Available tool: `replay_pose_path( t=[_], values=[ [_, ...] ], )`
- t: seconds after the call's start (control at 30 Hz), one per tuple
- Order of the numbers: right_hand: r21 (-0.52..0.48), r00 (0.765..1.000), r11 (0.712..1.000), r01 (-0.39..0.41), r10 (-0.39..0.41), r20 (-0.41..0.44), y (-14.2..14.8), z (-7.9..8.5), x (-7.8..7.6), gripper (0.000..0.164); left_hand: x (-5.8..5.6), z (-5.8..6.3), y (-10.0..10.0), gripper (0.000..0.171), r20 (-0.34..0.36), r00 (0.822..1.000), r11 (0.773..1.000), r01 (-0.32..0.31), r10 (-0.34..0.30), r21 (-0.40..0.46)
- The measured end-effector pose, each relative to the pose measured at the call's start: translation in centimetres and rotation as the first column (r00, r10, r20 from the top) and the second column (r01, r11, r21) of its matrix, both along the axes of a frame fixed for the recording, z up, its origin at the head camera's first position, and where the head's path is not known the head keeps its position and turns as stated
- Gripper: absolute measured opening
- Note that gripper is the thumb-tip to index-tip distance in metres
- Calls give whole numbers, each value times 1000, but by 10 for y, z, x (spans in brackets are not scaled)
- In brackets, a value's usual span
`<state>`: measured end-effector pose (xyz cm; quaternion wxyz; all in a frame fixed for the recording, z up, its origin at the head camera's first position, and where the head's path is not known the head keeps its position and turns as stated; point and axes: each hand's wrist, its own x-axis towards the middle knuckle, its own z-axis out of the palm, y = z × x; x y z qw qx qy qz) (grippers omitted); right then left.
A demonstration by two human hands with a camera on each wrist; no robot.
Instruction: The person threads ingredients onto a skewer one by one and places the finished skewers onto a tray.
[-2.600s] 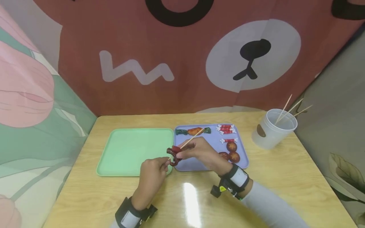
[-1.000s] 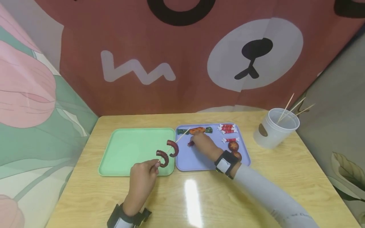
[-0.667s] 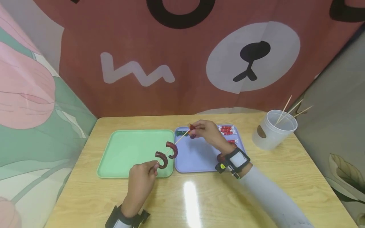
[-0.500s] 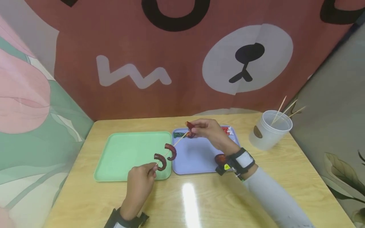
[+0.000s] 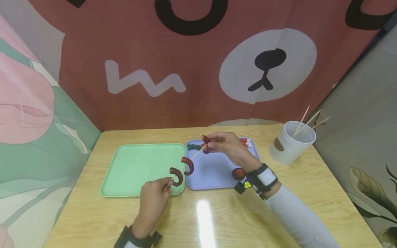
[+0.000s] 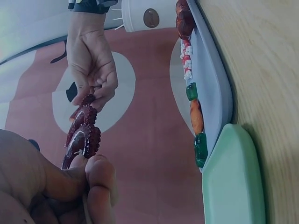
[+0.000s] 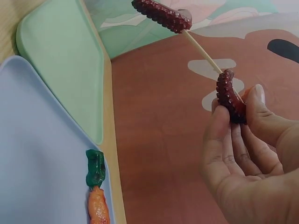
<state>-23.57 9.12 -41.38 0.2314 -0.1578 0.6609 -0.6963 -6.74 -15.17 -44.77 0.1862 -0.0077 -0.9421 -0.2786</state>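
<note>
My left hand (image 5: 154, 198) pinches the lower end of a thin wooden skewer (image 5: 199, 152), which slants up to the right. Two curved, dark red toy octopus tentacles (image 5: 188, 166) are threaded on it, the lower one close to my left fingertips. At the skewer's upper end my right hand (image 5: 227, 146) holds a third tentacle (image 7: 229, 95) between thumb and fingers. In the right wrist view the skewer meets this piece's top, and a bit of stick seems to show inside its curve. Both hands are raised above the trays.
A green tray (image 5: 139, 172) lies left of a purple tray (image 5: 211, 172). The purple one carries an orange piece with green ends (image 6: 196, 116), red-and-white sticks (image 5: 246, 142) and round brown pieces (image 5: 238, 174). A white tub (image 5: 286, 146) with several skewers stands right.
My right hand was at a tentacle low on the skewer, then took another from the purple tray and lifted it to the skewer's tip. My left hand shifted slightly left and down.
</note>
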Motion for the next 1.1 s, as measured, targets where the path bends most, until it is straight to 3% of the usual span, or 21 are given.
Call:
replay_pose_path(
  t=[0.37, 0.57, 0.73, 0.87, 0.93, 1.03, 1.1],
  values=[
    [65, 1000, 998, -20, 21, -22, -3, 0, 3, 35, -2, -3, 2, 9, 14, 1000, 1000, -6, 6, 18],
    [80, 990, 988, 133, -135, 25, 21, -2, 29, 31, -20, -4, 16, 9, -18, 990, 990, 141, -141, 21],
    [149, 975, 963, 224, -222, -29, 39, -3, 52, 18, -31, -6, 30, 8, -40, 964, 964, 264, -263, 40],
    [118, 957, 950, 290, -288, -31, 43, -4, 66, 16, -38, -6, 34, 7, -34, 941, 940, 337, -335, 51],
    [92, 954, 949, 301, -300, -21, 38, -5, 69, 19, -39, -6, 29, 7, -17, 939, 938, 343, -342, 45],
    [59, 961, 959, 276, -277, 1, 17, -8, 68, 25, -38, -3, 5, 8, 8, 946, 946, 323, -324, 19],
    [52, 979, 978, 200, -201, 18, -10, -9, 57, 29, -29, -1, -25, 10, 50, 976, 977, 211, -210, -14]
  ],
)
